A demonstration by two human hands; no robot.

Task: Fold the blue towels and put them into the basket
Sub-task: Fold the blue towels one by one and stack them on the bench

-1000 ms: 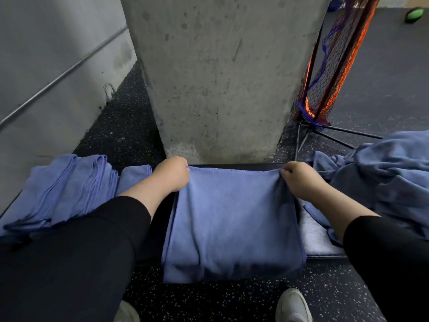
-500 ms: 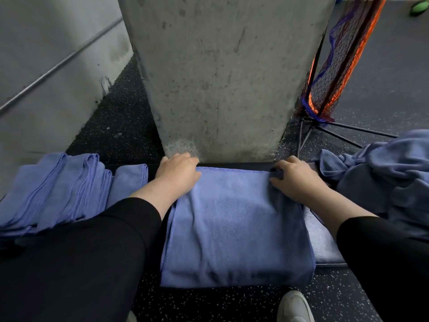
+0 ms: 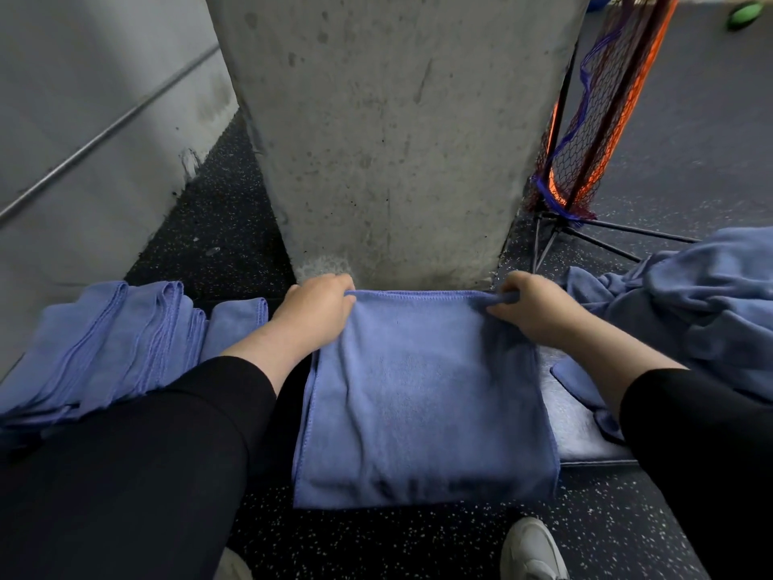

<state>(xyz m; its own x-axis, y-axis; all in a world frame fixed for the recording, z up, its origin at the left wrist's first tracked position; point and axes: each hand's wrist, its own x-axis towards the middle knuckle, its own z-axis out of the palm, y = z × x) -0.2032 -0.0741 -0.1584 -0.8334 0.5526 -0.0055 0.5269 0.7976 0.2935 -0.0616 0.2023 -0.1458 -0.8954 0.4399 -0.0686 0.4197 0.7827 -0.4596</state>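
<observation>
In the head view, the left hand [image 3: 311, 313] pinches the far left corner of a folded blue towel [image 3: 422, 403], and the right hand [image 3: 531, 311] pinches its far right corner; each grip is clamped on cloth. The towel lies between them on a dark table [image 3: 585, 437]. Folded towels [image 3: 117, 345] sit left of the left grip, a loose heap [image 3: 702, 311] right of the right grip.

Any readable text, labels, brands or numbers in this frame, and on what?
None. The blue towel gripped by the left hand and right hand shows no tag or print. The grey concrete pillar, stacked folded blue towels and white shoe carry no legible marks.
</observation>
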